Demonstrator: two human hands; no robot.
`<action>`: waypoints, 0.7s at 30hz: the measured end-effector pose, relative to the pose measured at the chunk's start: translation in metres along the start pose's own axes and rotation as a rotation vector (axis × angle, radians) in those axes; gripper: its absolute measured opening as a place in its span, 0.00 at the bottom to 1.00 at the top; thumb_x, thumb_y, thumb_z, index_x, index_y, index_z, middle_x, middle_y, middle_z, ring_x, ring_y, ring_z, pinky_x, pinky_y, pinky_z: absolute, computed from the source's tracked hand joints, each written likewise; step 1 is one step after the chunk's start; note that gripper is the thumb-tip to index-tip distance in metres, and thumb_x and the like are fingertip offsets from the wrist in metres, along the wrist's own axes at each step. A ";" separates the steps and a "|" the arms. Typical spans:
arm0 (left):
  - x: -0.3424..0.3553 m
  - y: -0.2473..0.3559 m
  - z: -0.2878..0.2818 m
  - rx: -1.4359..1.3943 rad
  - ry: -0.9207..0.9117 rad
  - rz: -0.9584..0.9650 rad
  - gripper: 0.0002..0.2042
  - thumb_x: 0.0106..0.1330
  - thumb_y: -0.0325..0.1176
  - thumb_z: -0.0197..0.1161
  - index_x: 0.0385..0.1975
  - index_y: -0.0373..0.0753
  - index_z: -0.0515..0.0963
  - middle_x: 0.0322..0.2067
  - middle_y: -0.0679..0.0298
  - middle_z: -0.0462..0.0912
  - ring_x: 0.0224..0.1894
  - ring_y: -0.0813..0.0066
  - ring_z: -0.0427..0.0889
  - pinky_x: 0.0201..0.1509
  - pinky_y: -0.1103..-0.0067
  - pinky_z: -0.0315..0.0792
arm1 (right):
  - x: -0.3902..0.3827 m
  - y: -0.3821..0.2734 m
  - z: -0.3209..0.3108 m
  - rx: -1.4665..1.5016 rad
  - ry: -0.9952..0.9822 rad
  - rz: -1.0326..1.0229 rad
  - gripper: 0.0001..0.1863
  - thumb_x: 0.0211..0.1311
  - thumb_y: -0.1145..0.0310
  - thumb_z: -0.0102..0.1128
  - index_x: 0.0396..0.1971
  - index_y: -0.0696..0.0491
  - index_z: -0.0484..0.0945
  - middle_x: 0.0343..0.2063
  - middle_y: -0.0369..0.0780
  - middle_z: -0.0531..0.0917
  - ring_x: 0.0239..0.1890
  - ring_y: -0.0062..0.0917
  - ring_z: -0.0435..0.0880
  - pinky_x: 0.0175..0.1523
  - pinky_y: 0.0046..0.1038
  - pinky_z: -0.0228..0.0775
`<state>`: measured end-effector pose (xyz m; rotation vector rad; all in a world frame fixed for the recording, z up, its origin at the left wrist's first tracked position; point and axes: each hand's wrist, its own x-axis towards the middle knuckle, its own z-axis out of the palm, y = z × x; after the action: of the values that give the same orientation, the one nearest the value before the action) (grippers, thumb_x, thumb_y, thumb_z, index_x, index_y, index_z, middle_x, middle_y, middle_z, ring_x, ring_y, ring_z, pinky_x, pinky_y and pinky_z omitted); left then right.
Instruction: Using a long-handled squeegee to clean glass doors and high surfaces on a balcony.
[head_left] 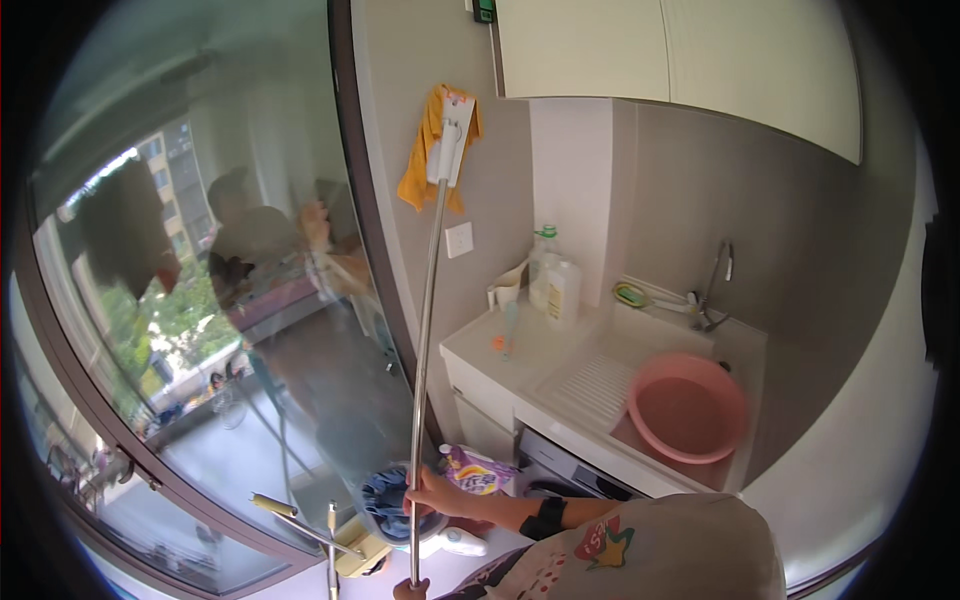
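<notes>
"Two hands of yours are on one metal pole (pixel 430 300), is it correct?"

"Yes. Your right hand (pixel 435 495) has its fingers wrapped around the pole. Below it, your left hand (pixel 410 590) is curled around the lower part; the picture's edge cuts this hand, so I cannot tell how each finger lies."

"Where is the working end, if we look from your fingers?"

"Far above them. The pole rises from your right fingers to a white flat head (pixel 458 115), and an orange cloth (pixel 417 175) hangs around this head, at the wall (pixel 505 180). How firmly it presses there, I cannot tell."

"Then which step do you have in hand?"

"In my judgement, you are wiping the wall, high over your fingers and above the switch plate (pixel 459 240)."

"And what does the next move call for?"

"Probably for an even push with the head flat: your right fingers can guide the pole while your left fingers steady its end. To the left of your fingers stands the glass door (pixel 290 350), so I think a sideways stroke needs care."

"What else is near?"

"Just beside your right fingers there is a dark blue cloth (pixel 383 490), and to their right a purple package (pixel 478 470)."
</notes>
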<state>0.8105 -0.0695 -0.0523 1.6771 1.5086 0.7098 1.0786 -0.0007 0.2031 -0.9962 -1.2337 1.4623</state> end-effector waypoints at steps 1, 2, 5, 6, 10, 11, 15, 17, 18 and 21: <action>0.001 0.004 -0.002 -0.002 -0.005 0.054 0.16 0.52 0.41 0.68 0.24 0.30 0.79 0.20 0.56 0.80 0.22 0.64 0.76 0.29 0.68 0.72 | -0.007 -0.016 0.003 -0.062 0.030 -0.003 0.12 0.65 0.72 0.49 0.41 0.52 0.56 0.31 0.42 0.78 0.33 0.26 0.81 0.35 0.25 0.77; 0.005 0.008 0.004 -0.029 0.024 0.013 0.14 0.49 0.37 0.69 0.16 0.33 0.74 0.14 0.62 0.74 0.16 0.72 0.70 0.22 0.72 0.65 | -0.008 -0.016 -0.001 -0.030 0.077 -0.006 0.12 0.65 0.73 0.49 0.41 0.52 0.56 0.31 0.42 0.79 0.33 0.26 0.81 0.35 0.25 0.77; 0.003 0.088 -0.008 -0.180 -0.081 -0.036 0.13 0.43 0.32 0.68 0.09 0.32 0.72 0.08 0.64 0.70 0.13 0.78 0.66 0.19 0.73 0.61 | -0.030 -0.037 -0.008 -0.060 0.207 -0.040 0.12 0.65 0.73 0.50 0.42 0.53 0.57 0.30 0.42 0.79 0.33 0.26 0.82 0.34 0.25 0.76; 0.009 0.085 -0.008 -0.134 -0.137 0.018 0.14 0.46 0.36 0.67 0.11 0.33 0.73 0.07 0.66 0.69 0.11 0.76 0.68 0.19 0.74 0.64 | -0.037 -0.050 -0.006 -0.115 0.256 -0.091 0.12 0.64 0.73 0.51 0.42 0.54 0.57 0.30 0.42 0.79 0.32 0.26 0.82 0.33 0.24 0.76; 0.025 0.092 0.000 -0.242 -0.324 -0.025 0.15 0.47 0.39 0.67 0.12 0.33 0.75 0.08 0.64 0.71 0.13 0.76 0.71 0.20 0.74 0.65 | -0.054 -0.075 -0.003 -0.362 0.419 -0.111 0.13 0.63 0.70 0.55 0.39 0.56 0.60 0.26 0.41 0.81 0.30 0.24 0.83 0.31 0.22 0.74; 0.029 0.098 0.001 -0.223 -0.320 0.029 0.15 0.48 0.39 0.68 0.13 0.33 0.75 0.09 0.64 0.71 0.14 0.75 0.71 0.21 0.74 0.65 | -0.059 -0.085 -0.001 -0.375 0.436 -0.113 0.13 0.63 0.70 0.55 0.39 0.56 0.60 0.26 0.41 0.81 0.30 0.24 0.83 0.31 0.22 0.74; 0.054 0.116 0.031 -0.243 -0.390 0.127 0.16 0.49 0.40 0.68 0.14 0.32 0.75 0.10 0.63 0.72 0.15 0.75 0.71 0.23 0.72 0.66 | -0.074 -0.126 -0.011 -0.553 0.617 -0.204 0.15 0.60 0.69 0.58 0.37 0.57 0.61 0.22 0.42 0.81 0.25 0.22 0.82 0.26 0.22 0.73; 0.045 0.185 0.017 -0.232 -0.475 0.195 0.17 0.53 0.42 0.67 0.17 0.32 0.78 0.12 0.60 0.73 0.18 0.74 0.72 0.25 0.72 0.67 | -0.083 -0.139 -0.029 -0.507 0.729 -0.195 0.15 0.60 0.69 0.57 0.39 0.57 0.61 0.24 0.42 0.82 0.25 0.22 0.82 0.29 0.22 0.74; 0.046 0.188 0.023 -0.232 -0.475 0.217 0.16 0.53 0.43 0.67 0.19 0.33 0.78 0.12 0.60 0.73 0.18 0.74 0.73 0.25 0.72 0.67 | -0.082 -0.142 -0.030 -0.449 0.751 -0.217 0.15 0.60 0.69 0.56 0.41 0.57 0.62 0.25 0.40 0.81 0.26 0.22 0.82 0.32 0.22 0.74; 0.082 0.137 0.105 -0.402 -0.494 0.455 0.19 0.55 0.47 0.65 0.19 0.34 0.76 0.11 0.61 0.73 0.16 0.71 0.77 0.22 0.73 0.68 | -0.079 -0.124 -0.050 -0.197 0.776 -0.352 0.15 0.60 0.70 0.57 0.42 0.56 0.63 0.27 0.39 0.79 0.28 0.22 0.82 0.34 0.23 0.75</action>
<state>0.9850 -0.0085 -0.0046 1.7223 0.6009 0.7039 1.1630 -0.0618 0.3179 -1.2396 -0.9098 0.5828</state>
